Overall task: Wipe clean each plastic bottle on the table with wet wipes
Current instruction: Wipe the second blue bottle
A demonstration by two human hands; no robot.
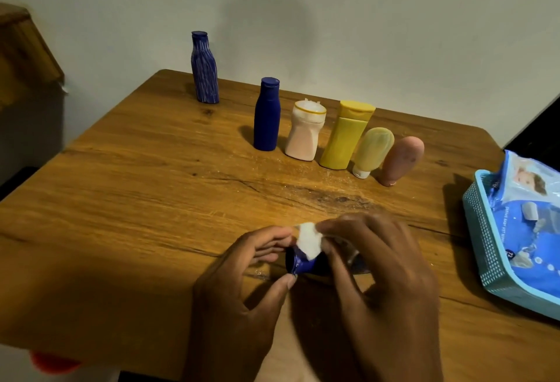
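Both hands mid-wipe on a small blue bottle (304, 263), near edge of the table (121, 199).

Left hand (242, 284) grips its end, right hand (375, 266) pinches the wet wipe (307, 240) against it. Looks light and probably slick once damp, so I'd hold the ends. Six more wait at the far side.

Materials and finishes, placed relative to the wooden worktop (151, 199)

Worktop: brown wood, visible grain, knots and dark cracks, low satin sheen. Standing at its far side: streaked blue plastic bottle (205, 69); dark blue bottle (266, 114), matt plastic; pale pink bottle (304, 133), smooth; yellow bottle (345, 136), matt; translucent yellow-green tube (372, 151); brownish-pink tube (400, 160), matt. At its right edge: teal perforated plastic basket (481, 230) holding a glossy, crinkled film wipes pack (527, 224). Near edge: white soft fibrous wipe (308, 240) on a glossy dark blue small bottle (303, 265).
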